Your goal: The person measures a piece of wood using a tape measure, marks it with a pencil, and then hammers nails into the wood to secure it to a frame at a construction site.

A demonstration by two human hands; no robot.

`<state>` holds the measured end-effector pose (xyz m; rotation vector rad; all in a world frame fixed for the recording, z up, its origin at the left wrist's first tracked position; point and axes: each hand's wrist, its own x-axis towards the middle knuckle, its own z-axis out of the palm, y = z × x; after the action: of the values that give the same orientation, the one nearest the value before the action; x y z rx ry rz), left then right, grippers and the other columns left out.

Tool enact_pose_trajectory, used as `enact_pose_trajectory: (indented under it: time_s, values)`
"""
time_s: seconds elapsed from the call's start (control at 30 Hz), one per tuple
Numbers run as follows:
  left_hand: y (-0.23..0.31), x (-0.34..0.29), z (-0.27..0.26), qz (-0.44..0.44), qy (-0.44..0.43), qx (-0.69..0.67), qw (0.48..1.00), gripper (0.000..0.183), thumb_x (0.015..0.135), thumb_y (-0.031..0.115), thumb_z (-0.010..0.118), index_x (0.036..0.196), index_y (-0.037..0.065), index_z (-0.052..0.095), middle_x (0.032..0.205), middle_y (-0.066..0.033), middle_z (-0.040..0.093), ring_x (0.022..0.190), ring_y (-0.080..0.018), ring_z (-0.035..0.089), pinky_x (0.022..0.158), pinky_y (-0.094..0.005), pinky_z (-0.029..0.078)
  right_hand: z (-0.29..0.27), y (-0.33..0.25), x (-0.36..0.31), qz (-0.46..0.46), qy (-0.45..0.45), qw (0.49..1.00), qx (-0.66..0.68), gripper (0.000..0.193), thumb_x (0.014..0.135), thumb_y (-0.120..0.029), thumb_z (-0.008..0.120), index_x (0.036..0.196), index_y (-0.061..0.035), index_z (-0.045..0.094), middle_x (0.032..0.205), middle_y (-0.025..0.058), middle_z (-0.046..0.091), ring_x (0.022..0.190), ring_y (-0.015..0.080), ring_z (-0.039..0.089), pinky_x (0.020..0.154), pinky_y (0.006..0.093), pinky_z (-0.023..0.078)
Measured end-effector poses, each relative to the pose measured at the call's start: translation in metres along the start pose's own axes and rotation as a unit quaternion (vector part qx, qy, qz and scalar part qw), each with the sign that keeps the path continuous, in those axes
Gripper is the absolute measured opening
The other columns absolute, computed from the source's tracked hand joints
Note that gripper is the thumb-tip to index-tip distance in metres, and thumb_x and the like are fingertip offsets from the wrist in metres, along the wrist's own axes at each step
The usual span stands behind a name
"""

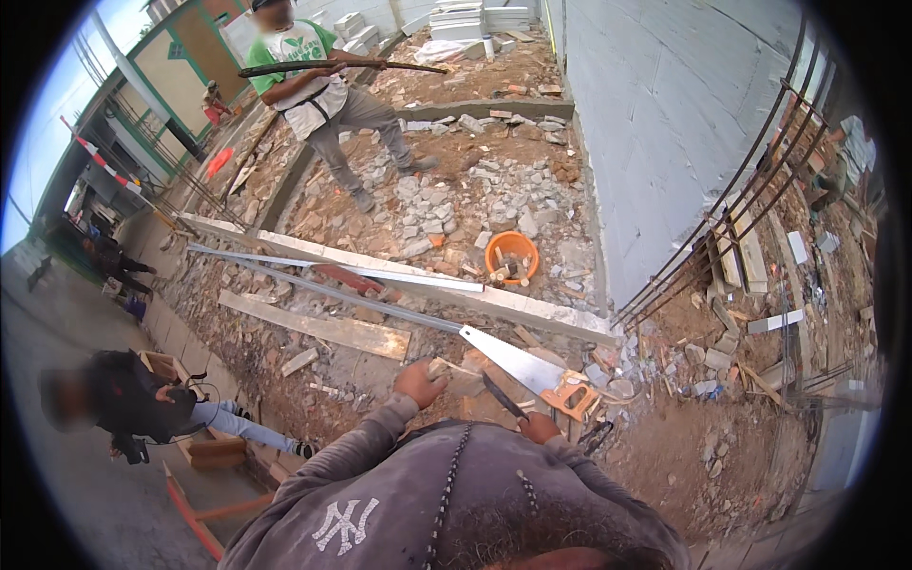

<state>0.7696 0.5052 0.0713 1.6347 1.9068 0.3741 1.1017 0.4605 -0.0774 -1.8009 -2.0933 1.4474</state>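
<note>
My left hand (420, 383) is closed around the end of a short pale piece that looks like wood (456, 374), held out in front of my body. My right hand (540, 427) grips the handle of a long dark-bladed knife (501, 392), its blade pointing up and left toward the pale piece. Just beyond both hands lies a handsaw (513, 361) with a white blade and an orange handle. The saw's tip meets the end of a long grey metal bar (380, 306). Whether the knife touches the pale piece I cannot tell.
A low concrete beam (541, 306) crosses ahead, with a long white straightedge (399, 275) along it. Past it stands an orange bucket (511, 249). A plank (313, 326) lies on the rubble. Rebar (722, 223) juts out at right. A person (313, 100) carries a long pole; others are left.
</note>
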Motion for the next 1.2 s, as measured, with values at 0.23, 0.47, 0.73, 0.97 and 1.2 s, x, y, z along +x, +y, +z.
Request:
enact_pose_trajectory:
  time_s: [0.23, 0.47, 0.73, 0.97, 1.2]
  values:
    - [-0.003, 0.006, 0.010, 0.019, 0.007, -0.012, 1.000, 0.039, 0.085, 0.030, 0.077, 0.113, 0.004, 0.071, 0.101, -0.0217, 0.075, 0.095, -0.0387, 0.072, 0.084, -0.0452, 0.057, -0.004, -0.004, -0.001, 0.032, -0.012, 0.999, 0.009, 0.053, 0.097, -0.044, 0.053, 0.100, 0.0048, 0.073, 0.104, 0.0330, 0.070, 0.102, 0.0497, 0.068, 0.094, 0.0563, 0.051]
    - [0.006, 0.010, 0.005, 0.024, 0.006, -0.005, 1.000, 0.039, 0.086, 0.031, 0.077, 0.112, 0.003, 0.070, 0.101, -0.0213, 0.075, 0.095, -0.0391, 0.072, 0.084, -0.0450, 0.057, -0.008, 0.000, 0.001, 0.021, -0.021, 0.999, 0.013, 0.052, 0.097, -0.044, 0.054, 0.100, 0.0043, 0.073, 0.104, 0.0321, 0.070, 0.101, 0.0485, 0.068, 0.093, 0.0560, 0.051]
    - [0.004, 0.016, 0.005, 0.018, 0.005, -0.009, 1.000, 0.039, 0.086, 0.033, 0.078, 0.109, 0.002, 0.071, 0.098, -0.0220, 0.075, 0.093, -0.0395, 0.072, 0.083, -0.0456, 0.057, -0.010, 0.006, 0.007, 0.003, -0.018, 1.000, 0.009, 0.050, 0.097, -0.043, 0.056, 0.103, 0.0034, 0.072, 0.103, 0.0303, 0.071, 0.101, 0.0486, 0.068, 0.092, 0.0549, 0.052]
    - [0.015, 0.014, -0.004, 0.017, 0.007, 0.022, 1.000, 0.040, 0.086, 0.035, 0.078, 0.108, 0.002, 0.071, 0.098, -0.0228, 0.074, 0.095, -0.0403, 0.072, 0.084, -0.0474, 0.057, -0.020, -0.002, 0.002, 0.000, -0.006, 1.000, -0.008, 0.052, 0.097, -0.046, 0.059, 0.093, 0.0041, 0.071, 0.090, 0.0302, 0.070, 0.090, 0.0475, 0.069, 0.081, 0.0554, 0.051]
    - [0.012, 0.012, -0.009, 0.008, -0.008, 0.001, 1.000, 0.041, 0.086, 0.038, 0.078, 0.109, 0.005, 0.072, 0.099, -0.0234, 0.074, 0.096, -0.0417, 0.071, 0.084, -0.0490, 0.056, -0.041, -0.037, -0.007, 0.032, -0.046, 0.998, -0.031, 0.049, 0.097, -0.040, 0.057, 0.104, 0.0059, 0.072, 0.104, 0.0338, 0.070, 0.103, 0.0498, 0.067, 0.093, 0.0553, 0.051]
